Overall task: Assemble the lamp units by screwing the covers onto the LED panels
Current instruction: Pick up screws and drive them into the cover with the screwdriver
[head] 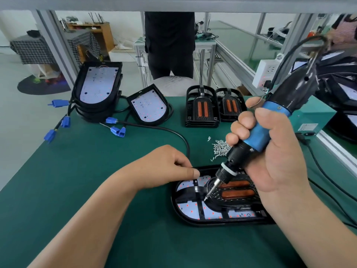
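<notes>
While right hand [274, 155] grips screwdriver [259, 132], left hand [164, 167] pinches lamp unit [186, 219] rim.

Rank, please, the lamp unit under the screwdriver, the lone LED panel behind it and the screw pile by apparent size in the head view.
1. lamp unit: largest, though nearness to the camera inflates it.
2. lone LED panel: farther back, so its true size against the unit is unsure.
3. screw pile: clearly smallest.

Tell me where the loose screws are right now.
In the head view, the pile of loose screws lies on the green mat right of centre, between the stacked covers behind and the lamp unit in front.
</notes>
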`<act>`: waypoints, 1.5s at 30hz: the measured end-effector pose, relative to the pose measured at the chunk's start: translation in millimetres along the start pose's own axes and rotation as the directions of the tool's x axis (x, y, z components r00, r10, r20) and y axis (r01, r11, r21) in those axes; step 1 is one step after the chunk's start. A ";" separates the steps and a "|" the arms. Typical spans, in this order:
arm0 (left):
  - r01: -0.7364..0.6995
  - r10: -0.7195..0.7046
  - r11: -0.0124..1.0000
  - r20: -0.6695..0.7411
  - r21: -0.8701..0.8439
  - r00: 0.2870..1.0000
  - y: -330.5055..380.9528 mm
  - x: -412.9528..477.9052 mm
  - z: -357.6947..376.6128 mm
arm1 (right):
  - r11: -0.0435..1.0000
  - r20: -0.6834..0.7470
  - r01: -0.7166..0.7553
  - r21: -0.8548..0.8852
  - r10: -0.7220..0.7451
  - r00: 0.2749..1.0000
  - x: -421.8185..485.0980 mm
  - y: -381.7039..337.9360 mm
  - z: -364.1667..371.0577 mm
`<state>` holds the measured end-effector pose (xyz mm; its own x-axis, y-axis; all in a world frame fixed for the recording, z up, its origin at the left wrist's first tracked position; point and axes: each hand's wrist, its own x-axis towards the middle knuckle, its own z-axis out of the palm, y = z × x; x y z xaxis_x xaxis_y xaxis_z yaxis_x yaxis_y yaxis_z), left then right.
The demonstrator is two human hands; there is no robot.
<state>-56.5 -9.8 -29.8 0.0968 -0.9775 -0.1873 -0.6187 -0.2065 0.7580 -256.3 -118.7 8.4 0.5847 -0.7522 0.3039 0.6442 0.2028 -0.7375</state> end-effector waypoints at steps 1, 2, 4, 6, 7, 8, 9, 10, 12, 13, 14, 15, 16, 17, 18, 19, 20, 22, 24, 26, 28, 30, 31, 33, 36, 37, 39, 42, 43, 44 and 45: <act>0.000 0.000 1.000 -0.001 -0.005 1.000 0.8 -0.4 0.2 | 1.000 0.021 -0.008 -0.017 0.008 1.000 -1.1 0.8 1.4; 0.000 0.000 1.000 -0.001 -0.009 1.000 1.5 -0.6 0.3 | 0.999 0.043 -0.015 -0.033 0.017 0.999 -2.0 1.1 2.5; 0.004 -0.004 1.000 -0.001 -0.016 1.000 3.0 -0.6 1.2 | 0.998 0.075 -0.029 -0.056 0.033 0.997 -3.4 1.0 4.1; 0.009 -0.009 1.000 0.001 -0.014 1.000 3.9 -0.2 1.2 | 0.998 0.103 -0.032 -0.059 0.038 0.994 -4.6 0.7 5.4; 0.008 -0.008 1.000 0.001 -0.011 1.000 4.2 -0.1 0.8 | 0.998 0.119 -0.028 -0.059 0.034 0.992 -5.1 0.6 6.3; 0.003 -0.003 1.000 0.003 -0.011 1.000 4.4 -0.2 0.4 | 0.998 0.133 -0.022 -0.059 0.029 0.991 -5.8 0.9 6.9; -0.002 0.002 1.000 0.004 -0.015 1.000 4.7 -0.3 0.3 | 0.998 0.145 -0.018 -0.059 0.027 0.989 -6.5 1.2 7.4; -0.005 0.005 1.000 0.004 -0.021 1.000 4.8 -0.6 0.3 | 0.998 0.156 -0.016 -0.062 0.026 0.987 -7.0 2.0 7.7; -0.005 0.005 1.000 0.002 -0.030 1.000 5.1 -1.1 0.5 | 0.998 0.177 -0.018 -0.066 0.029 0.984 -7.6 3.2 8.1; -0.002 0.002 0.999 0.001 -0.035 1.000 5.2 -1.3 0.6 | 0.997 0.186 -0.019 -0.069 0.031 0.982 -7.6 3.9 8.3; 0.000 0.000 0.999 0.001 -0.040 1.000 5.6 -1.2 0.6 | 0.997 0.194 -0.019 -0.074 0.033 0.980 -7.4 4.3 8.4; 0.001 -0.001 0.999 0.001 -0.044 1.000 5.8 -1.0 0.5 | 0.997 0.204 -0.019 -0.080 0.035 0.978 -7.7 4.4 8.4; 0.000 0.000 0.999 0.001 -0.045 1.000 5.8 -0.5 0.4 | 0.996 0.214 -0.019 -0.085 0.037 0.976 -7.8 4.4 8.4; -0.001 0.001 0.999 0.002 -0.043 1.000 5.6 -0.1 0.4 | 0.996 0.225 -0.020 -0.088 0.039 0.974 -8.3 4.2 8.2; 0.001 0.000 0.999 0.003 -0.040 1.000 5.4 0.0 0.4 | 0.996 0.235 -0.021 -0.090 0.042 0.971 -8.9 3.9 8.1; 0.002 -0.002 0.999 0.005 -0.037 1.000 5.3 0.2 0.4 | 0.995 0.244 -0.024 -0.092 0.046 0.969 -9.6 4.0 8.0; 0.002 -0.002 0.999 0.005 -0.033 1.000 4.9 0.3 0.4 | 0.995 0.253 -0.027 -0.095 0.050 0.966 -10.2 4.0 8.1; 0.002 -0.002 1.000 0.005 -0.027 1.000 4.3 1.1 0.3 | 0.994 0.266 -0.033 -0.106 0.060 0.962 -11.6 4.5 9.0; 0.001 -0.001 1.000 0.002 -0.026 1.000 3.9 1.8 0.3 | 0.993 0.291 -0.038 -0.110 0.069 0.954 -12.2 5.1 10.7; -0.004 0.004 1.000 0.001 -0.023 1.000 3.3 2.4 0.0 | 0.994 0.324 -0.050 -0.099 0.079 0.943 -12.4 5.1 11.8; -0.006 0.006 1.000 0.002 -0.022 1.000 2.3 2.4 0.1 | 0.993 0.347 -0.070 -0.090 0.097 0.933 -12.8 4.8 11.8; -0.007 0.007 1.000 0.004 -0.028 1.000 1.9 2.3 0.0 | 0.993 0.362 -0.086 -0.080 0.110 0.926 -13.0 4.7 11.9; -0.007 0.007 1.000 0.005 -0.030 1.000 1.6 2.5 -0.1 | 0.993 0.370 -0.094 -0.075 0.115 0.922 -12.9 4.7 11.9; -0.006 0.006 1.000 0.006 -0.024 1.000 1.7 2.8 -0.3 | 0.992 0.383 -0.105 -0.073 0.125 0.915 -12.0 5.5 12.5; -0.003 0.003 1.000 0.006 -0.022 1.000 2.8 2.1 -0.2 | 0.990 0.395 -0.111 -0.087 0.136 0.908 -10.4 6.6 11.7; -0.003 0.003 1.000 0.004 -0.026 1.000 3.2 1.6 -0.1 | 0.990 0.406 -0.115 -0.082 0.139 0.903 -9.7 7.0 11.3; -0.005 0.005 0.999 0.002 -0.035 1.000 3.9 0.7 -0.1 | 0.990 0.435 -0.131 -0.060 0.144 0.889 -8.2 7.5 9.1; -0.003 0.004 0.999 0.011 -0.051 1.000 4.0 -0.2 -0.4 | 0.991 0.429 -0.121 -0.058 0.134 0.893 -6.2 8.7 3.9; -0.006 0.007 0.998 0.016 -0.064 1.000 3.7 -0.5 -0.7 | 0.993 0.412 -0.106 -0.059 0.121 0.903 -5.8 9.2 2.2; -0.009 0.011 0.997 0.022 -0.077 1.000 3.1 -0.7 -1.1 | 0.994 0.388 -0.090 -0.055 0.105 0.916 -5.1 9.3 0.9; -0.012 0.014 0.996 0.024 -0.088 1.000 2.3 -0.5 -1.3 | 0.996 0.354 -0.074 -0.049 0.086 0.931 -4.0 9.4 0.0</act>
<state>-56.9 -9.9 -27.2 0.0691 -0.9791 -0.1913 -0.5491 -0.1974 0.8121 -252.7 -113.8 0.3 0.7744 -0.4614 0.4329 0.5746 0.2266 -0.7864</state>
